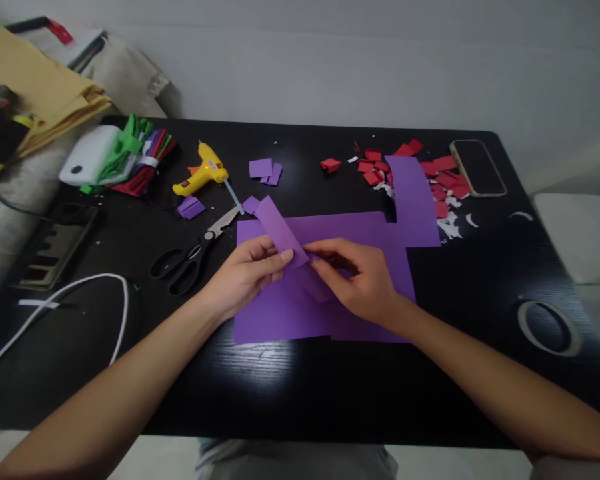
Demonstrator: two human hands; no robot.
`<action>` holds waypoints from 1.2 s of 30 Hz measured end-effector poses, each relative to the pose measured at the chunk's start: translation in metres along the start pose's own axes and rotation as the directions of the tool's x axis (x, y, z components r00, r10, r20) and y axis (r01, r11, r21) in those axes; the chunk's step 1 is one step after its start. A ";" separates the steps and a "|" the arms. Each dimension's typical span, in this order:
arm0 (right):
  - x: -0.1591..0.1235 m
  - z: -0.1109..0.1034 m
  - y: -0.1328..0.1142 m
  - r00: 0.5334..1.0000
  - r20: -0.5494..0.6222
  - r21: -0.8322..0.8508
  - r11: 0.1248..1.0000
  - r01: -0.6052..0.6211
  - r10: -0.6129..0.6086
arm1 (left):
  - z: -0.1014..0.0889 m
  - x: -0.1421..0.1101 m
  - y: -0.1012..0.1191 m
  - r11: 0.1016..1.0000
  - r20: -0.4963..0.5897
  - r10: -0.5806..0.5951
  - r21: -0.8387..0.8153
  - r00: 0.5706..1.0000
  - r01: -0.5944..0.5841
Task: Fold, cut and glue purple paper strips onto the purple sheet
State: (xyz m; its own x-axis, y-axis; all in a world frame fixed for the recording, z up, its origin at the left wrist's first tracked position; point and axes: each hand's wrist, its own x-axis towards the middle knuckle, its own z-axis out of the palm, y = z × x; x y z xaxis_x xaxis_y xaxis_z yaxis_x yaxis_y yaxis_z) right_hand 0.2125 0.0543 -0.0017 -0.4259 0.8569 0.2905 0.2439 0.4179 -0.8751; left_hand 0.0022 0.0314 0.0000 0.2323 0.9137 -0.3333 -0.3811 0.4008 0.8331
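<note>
My left hand (253, 270) pinches a purple paper strip (279, 230) between thumb and fingers, the strip slanting up to the left. At the strip's lower right end, the fingertips of my right hand (357, 270) are closed on its corner. Both hands are above large purple paper sheets (280, 317) lying on the black table. Left of the sheets lie black-handled scissors (197, 250), their blades partly open and pointing up to the right. Small purple paper pieces (261, 168) lie beyond the hands, near a yellow glue gun (203, 172) with a glue stick in its back.
Red paper pieces (445, 179) and white scraps lie at the back right, partly under another purple sheet (417, 207). A phone (479, 168) is beside them. A tape ring (550, 328) lies at right, a white cable (125, 303) at left, and bundled colored strips (130, 160) at back left.
</note>
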 end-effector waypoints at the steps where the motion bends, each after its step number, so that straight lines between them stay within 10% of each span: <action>1: 0.000 0.000 0.000 1.000 -0.016 -0.017 1.000 0.012 -0.012 | 0.001 0.000 0.000 1.000 0.004 -0.011 -0.012 1.000 0.011; 36: 0.002 0.003 -0.007 0.996 -0.085 0.007 0.999 -0.035 0.036 | 0.002 -0.005 -0.016 0.962 -0.108 0.147 0.246 0.983 -0.117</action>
State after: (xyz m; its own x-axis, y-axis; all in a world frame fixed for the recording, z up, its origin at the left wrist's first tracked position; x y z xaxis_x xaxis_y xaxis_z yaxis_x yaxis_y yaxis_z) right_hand 0.2071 0.0521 0.0042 -0.3417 0.8937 0.2909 0.2522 0.3853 -0.8877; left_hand 0.0086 0.0201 -0.0108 0.0756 0.9646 -0.2526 -0.1740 0.2622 0.9492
